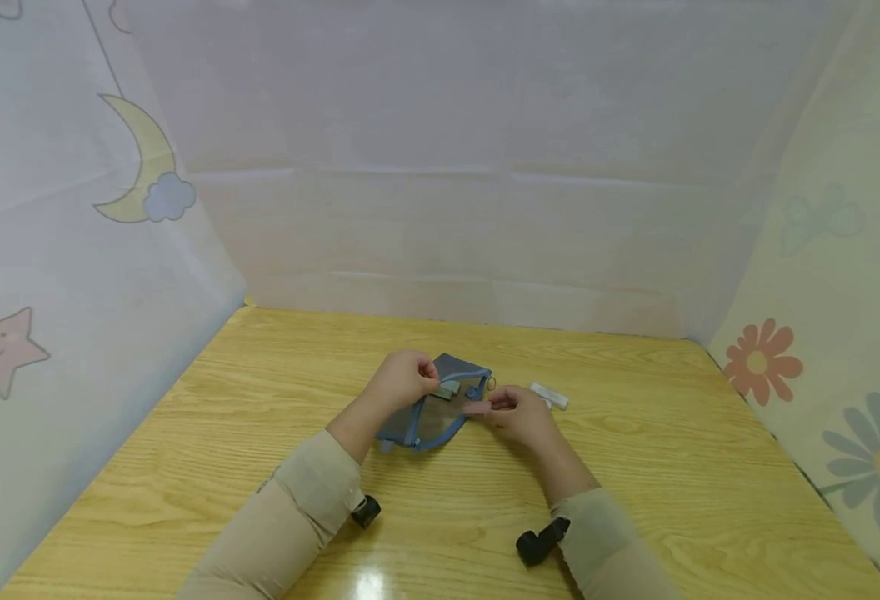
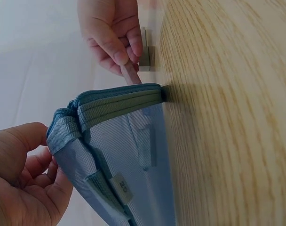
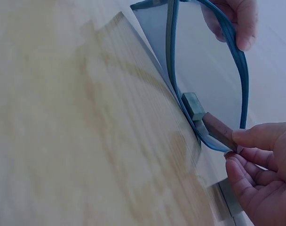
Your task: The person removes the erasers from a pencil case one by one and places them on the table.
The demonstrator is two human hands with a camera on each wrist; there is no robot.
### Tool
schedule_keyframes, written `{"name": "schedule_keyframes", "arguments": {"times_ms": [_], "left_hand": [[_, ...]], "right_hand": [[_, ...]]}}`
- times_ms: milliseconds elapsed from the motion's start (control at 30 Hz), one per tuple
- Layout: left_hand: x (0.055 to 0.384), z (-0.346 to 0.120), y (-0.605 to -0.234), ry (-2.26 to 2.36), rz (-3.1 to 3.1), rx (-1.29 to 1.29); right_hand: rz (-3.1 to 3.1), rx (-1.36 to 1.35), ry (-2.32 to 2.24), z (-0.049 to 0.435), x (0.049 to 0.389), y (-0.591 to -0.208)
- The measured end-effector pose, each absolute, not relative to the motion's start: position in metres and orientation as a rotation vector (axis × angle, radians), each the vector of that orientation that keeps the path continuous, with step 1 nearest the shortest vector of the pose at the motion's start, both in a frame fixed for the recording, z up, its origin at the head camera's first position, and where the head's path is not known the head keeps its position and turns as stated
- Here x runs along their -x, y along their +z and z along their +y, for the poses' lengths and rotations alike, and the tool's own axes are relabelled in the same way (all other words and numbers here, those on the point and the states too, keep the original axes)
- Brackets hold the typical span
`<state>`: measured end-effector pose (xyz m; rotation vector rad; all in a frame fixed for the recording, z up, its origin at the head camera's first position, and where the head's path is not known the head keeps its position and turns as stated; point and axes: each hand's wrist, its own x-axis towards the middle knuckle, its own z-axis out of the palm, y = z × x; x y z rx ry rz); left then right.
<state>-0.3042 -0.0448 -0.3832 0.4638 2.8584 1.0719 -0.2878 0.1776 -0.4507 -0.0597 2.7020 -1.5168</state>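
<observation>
A blue mesh zipper pouch [image 1: 434, 421] lies on the table with its zipped mouth spread wide. My left hand [image 1: 402, 379] pinches the pouch's edge between thumb and fingers. In my right hand [image 1: 522, 414], thumb and fingers pinch a small pinkish bar-shaped block [image 3: 219, 131], its far end reaching into the pouch mouth. Inside the pouch rests a green block [image 3: 193, 106], close to the pink one. Through the mesh in the left wrist view, a bluish oblong shape [image 2: 145, 147] shows dimly.
White bar-shaped pieces [image 1: 550, 396] lie on the wooden table [image 1: 635, 467] just beyond my right hand. Printed cloth walls [image 1: 440, 233] stand at the back and both sides. Black wrist cameras [image 1: 541, 542] hang from the sleeves.
</observation>
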Motion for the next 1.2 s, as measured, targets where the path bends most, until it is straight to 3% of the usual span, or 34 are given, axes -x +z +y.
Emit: {"name": "schedule_keyframes", "arguments": {"times_ms": [1200], "left_hand": [[0.302,-0.046,-0.377,1.053,2.856,-0.453]], "right_hand": [[2.761,-0.006,-1.395,0.246,0.288,-0.454]]}}
